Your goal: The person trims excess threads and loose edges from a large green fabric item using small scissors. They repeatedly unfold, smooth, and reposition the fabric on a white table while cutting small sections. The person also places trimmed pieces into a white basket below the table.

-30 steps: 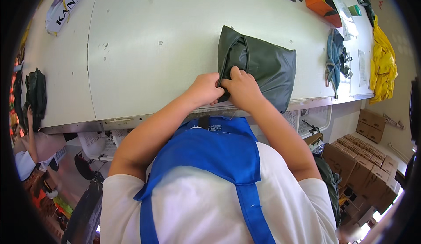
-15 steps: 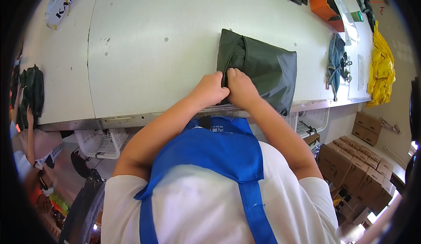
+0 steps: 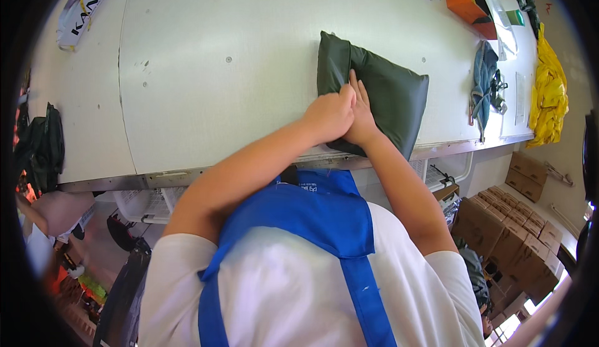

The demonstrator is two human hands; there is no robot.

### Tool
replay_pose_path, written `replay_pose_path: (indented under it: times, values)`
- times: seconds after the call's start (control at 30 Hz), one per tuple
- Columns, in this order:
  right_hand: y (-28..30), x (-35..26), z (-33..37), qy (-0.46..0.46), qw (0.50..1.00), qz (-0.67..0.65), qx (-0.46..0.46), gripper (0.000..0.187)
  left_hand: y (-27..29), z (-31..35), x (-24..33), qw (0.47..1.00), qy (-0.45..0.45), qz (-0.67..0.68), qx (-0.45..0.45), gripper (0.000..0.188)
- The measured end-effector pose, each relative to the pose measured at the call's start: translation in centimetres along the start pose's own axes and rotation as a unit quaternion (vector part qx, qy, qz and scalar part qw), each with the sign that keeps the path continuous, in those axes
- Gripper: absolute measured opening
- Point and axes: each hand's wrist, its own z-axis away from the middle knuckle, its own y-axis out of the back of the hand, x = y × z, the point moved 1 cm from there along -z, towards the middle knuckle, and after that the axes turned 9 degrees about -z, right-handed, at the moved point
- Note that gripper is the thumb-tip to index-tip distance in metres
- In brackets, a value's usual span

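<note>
Dark-green pouch (image 3: 398, 97) looks soft, slick, light, best pinched at its fold (image 3: 350, 57); left grip (image 3: 332, 115) curls, hold unclear; right grip (image 3: 363, 121) lies straight-fingered.

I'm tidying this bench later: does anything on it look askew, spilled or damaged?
I see no spill. Small dark scuffs mark the white tabletop left of centre, standing out against its pale surface. Toward the right, a blue cloth lies crumpled rather than flat. The dark green bundle sits at a slant.
</note>
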Motion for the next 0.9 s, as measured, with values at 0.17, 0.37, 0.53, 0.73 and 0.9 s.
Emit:
replay_pose_path:
  times: [0.17, 0.37, 0.53, 0.73, 0.9]
  values:
    - [3.9, 1.2, -0.5, -0.134, 0.741, -0.654, 0.068, 0.078, 0.6, -1.7, -2.0, 0.987, 0.126, -0.06, -0.084, 0.015]
    - [3.6, -2.1, 3.7, 0.03, 0.945, -0.253, 0.204, 0.024, -0.2, -2.9, -1.5, 0.972, 0.103, -0.193, -0.089, 0.02]
    - [1.6, -4.9, 4.6, 0.12, 0.988, -0.033, 0.087, 0.017, 0.6, -3.8, -0.2, 0.949, 0.19, -0.177, -0.178, 0.023]
    - [1.6, -5.5, 4.0, 0.045, 0.988, -0.065, 0.132, 0.011, 0.7, -4.1, -0.1, 0.955, 0.201, -0.114, -0.186, 0.023]
    - [0.2, -5.0, 4.9, 0.045, 0.988, -0.078, 0.126, 0.008, 1.1, -3.9, 0.3, 0.96, 0.213, -0.057, -0.171, 0.021]
